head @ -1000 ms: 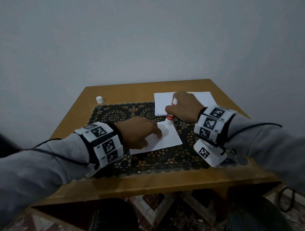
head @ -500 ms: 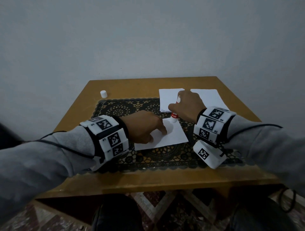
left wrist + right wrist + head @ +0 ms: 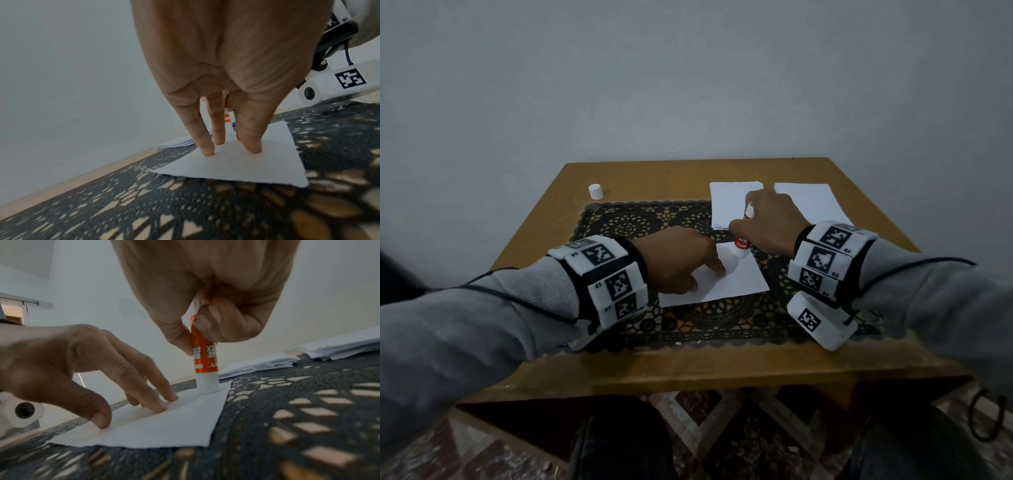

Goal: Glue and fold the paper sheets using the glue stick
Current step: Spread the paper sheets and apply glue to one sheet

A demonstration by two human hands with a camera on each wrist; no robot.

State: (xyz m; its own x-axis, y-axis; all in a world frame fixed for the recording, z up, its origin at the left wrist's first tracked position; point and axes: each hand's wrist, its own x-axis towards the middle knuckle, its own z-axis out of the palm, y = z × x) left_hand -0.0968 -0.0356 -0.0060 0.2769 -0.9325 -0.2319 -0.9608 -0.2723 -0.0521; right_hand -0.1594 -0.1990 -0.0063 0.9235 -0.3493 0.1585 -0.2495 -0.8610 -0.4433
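A white paper sheet [image 3: 726,279] [image 3: 232,164] [image 3: 160,421] lies on the dark lace mat [image 3: 640,222]. My left hand [image 3: 678,260] [image 3: 226,139] [image 3: 102,378] presses it down with straight fingertips. An orange and white glue stick [image 3: 742,241] [image 3: 204,363] [image 3: 226,115] stands upside down, tip on the sheet's far edge. My right hand [image 3: 767,222] [image 3: 207,324] grips it between thumb and curled fingers. Two stacks of white paper [image 3: 729,205] [image 3: 808,202] lie beyond, partly hidden by the right hand.
A small white cap [image 3: 595,191] stands on the wooden table [image 3: 688,363] at the far left, off the mat. The table backs onto a grey wall. Both wrists carry white marker-covered bands. Patterned floor and dark trouser legs show below the front edge.
The glue stick's tip has moved from the sheet's middle towards its far edge, and it now stands more upright. My left hand has stayed pressing on the sheet. The head view shifted slightly.
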